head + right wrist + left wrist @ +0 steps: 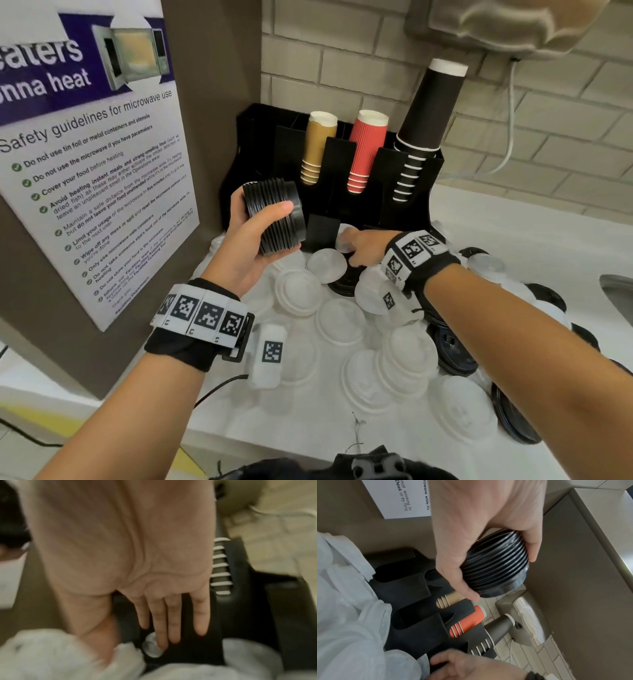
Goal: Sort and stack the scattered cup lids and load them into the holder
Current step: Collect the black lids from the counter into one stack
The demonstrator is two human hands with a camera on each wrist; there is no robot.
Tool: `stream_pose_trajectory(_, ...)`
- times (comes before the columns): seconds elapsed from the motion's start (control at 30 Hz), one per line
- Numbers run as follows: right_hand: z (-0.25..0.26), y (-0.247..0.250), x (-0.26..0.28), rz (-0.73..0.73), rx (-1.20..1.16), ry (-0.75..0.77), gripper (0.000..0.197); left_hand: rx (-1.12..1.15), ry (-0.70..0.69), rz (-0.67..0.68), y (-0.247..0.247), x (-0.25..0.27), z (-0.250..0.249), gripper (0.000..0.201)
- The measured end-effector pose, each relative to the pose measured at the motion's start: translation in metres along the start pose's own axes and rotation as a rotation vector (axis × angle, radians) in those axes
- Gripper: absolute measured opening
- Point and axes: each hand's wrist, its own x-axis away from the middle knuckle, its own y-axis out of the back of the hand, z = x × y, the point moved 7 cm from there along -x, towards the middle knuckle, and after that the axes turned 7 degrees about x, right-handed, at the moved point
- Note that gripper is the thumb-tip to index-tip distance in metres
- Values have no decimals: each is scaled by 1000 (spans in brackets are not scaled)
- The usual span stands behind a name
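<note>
A: White counter (pixel 496 219) fills the lower half of the head view, brick wall behind at upper right, safety poster (pixel 89 171) on a brown panel at left. What's the biggest thing on it?

B: Black holder (pixel 342 192), upper centre, backed into the corner. Three cup stacks stand in its rear slots: tan cups (pixel 317 147), red cups (pixel 366 150), and the tallest, dark cups (pixel 428 113), at the right. Front slots low down look dark; can't tell what's in them.

A: Lids?

B: Loose white lids (pixel 342 322) all over the counter, centre to lower right, overlapping. Loose black lids (pixel 452 356) mixed in along the right edge of that spread, plus some under the right wrist.

A: Left hand?

B: Left hand (pixel 251 243) is raised at centre left, just in front of the holder's left end, w/ palm up. Thumb and fingers are curled round a black lid stack (pixel 277 216), nested and lying on its side. Left wrist view shows the same: thumb on one side, fingers wrapped over the other, stack clear of the holder below it.

A: Right hand?

B: Right hand (pixel 364 248) is low, centre of frame, reaching to the foot of the holder. Right wrist view is blurred, but fingers (pixel 173 622) run out fairly straight, held close together, tips at a small pale lid (pixel 150 647) by the holder's base. Grip on it: can't tell. Hands are apart, left higher, right lower and nearer the loose pile.
</note>
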Motion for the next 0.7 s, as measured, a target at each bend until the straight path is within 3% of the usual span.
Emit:
stream_pose_trajectory(0.1, 0, -17, -9, 151, 191, -61, 71, -6, 2, 7, 0, -1, 1, 54)
stream_pose_trajectory(0.23, 14, -25, -18, 212, 295, -71, 68, -13, 7, 6, 1, -2, 4, 54)
stream_pose_trajectory(0.5, 22, -11, -15, 80, 298, -16, 73, -5, -4, 5, 6, -1, -2, 64)
stream_pose_trajectory(0.7, 28, 10, -7, -168, 322, 49, 82, -15, 0, 16, 4, -2, -2, 62)
